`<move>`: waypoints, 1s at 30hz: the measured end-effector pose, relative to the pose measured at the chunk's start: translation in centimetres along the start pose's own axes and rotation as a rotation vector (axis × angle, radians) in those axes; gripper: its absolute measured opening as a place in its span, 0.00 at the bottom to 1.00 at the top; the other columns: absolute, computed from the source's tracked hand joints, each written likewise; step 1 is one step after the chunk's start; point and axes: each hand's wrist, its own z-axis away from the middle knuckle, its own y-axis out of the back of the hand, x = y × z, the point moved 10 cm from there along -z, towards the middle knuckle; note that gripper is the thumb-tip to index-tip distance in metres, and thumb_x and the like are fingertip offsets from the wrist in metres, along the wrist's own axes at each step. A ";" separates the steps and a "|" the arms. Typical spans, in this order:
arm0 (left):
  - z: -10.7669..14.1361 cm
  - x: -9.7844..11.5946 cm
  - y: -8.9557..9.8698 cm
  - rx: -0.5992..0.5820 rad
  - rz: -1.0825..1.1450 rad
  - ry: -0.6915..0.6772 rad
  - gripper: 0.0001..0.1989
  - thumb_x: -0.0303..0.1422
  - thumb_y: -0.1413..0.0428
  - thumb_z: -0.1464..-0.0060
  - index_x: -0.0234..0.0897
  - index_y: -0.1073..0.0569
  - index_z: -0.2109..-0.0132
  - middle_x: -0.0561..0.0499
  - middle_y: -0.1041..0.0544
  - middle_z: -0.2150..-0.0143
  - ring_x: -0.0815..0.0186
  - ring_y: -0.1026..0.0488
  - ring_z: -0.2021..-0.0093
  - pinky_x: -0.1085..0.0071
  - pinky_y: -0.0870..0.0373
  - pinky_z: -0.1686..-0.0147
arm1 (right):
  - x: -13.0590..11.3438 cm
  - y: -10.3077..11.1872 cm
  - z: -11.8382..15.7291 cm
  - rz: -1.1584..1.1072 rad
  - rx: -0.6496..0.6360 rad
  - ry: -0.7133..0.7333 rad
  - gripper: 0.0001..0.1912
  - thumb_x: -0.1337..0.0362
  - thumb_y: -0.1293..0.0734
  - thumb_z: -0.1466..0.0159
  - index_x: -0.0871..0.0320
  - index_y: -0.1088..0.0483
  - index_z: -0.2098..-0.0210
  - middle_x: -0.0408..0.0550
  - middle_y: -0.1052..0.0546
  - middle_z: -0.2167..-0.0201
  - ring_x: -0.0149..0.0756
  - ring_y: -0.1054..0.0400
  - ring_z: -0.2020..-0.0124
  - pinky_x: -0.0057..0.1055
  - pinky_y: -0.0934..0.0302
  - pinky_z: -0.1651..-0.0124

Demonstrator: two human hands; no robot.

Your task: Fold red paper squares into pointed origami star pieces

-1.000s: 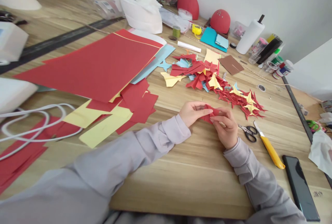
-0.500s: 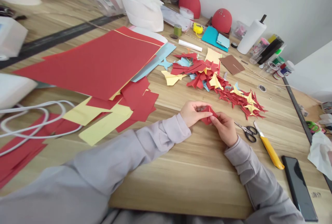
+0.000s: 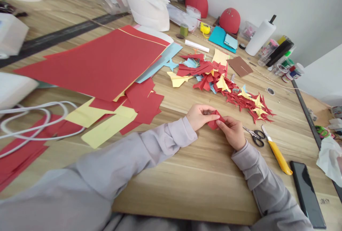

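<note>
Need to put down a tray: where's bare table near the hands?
Bare wooden table stretches below the left hand and right hand on the folded red paper, between the left sleeve and black phone. Crowded: the folded-paper pile above them, and scissors beside the yellow utility knife.

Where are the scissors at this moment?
In the head view, the black-handled scissors lie on the wooden table just right of the right hand holding the folded red paper, with the yellow utility knife immediately beyond them.

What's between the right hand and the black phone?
In the head view, the scissors and a yellow utility knife lie between the right hand and the black phone, the scissors nearer the hand.
</note>
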 end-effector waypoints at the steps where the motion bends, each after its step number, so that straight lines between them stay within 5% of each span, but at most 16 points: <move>1: 0.0 0.0 0.0 -0.001 -0.006 -0.003 0.10 0.31 0.35 0.65 0.30 0.23 0.71 0.51 0.24 0.76 0.70 0.30 0.75 0.72 0.32 0.72 | 0.0 0.0 0.0 -0.001 0.001 -0.001 0.13 0.55 0.32 0.45 0.60 0.28 0.71 0.45 0.25 0.79 0.29 0.33 0.78 0.26 0.38 0.73; 30: 0.2 0.3 0.4 0.062 -0.106 -0.045 0.10 0.34 0.36 0.63 0.31 0.22 0.72 0.48 0.22 0.74 0.67 0.28 0.74 0.70 0.30 0.70 | -0.1 -0.1 0.0 0.022 -0.006 -0.006 0.16 0.52 0.32 0.46 0.60 0.29 0.74 0.44 0.27 0.81 0.29 0.37 0.80 0.27 0.42 0.75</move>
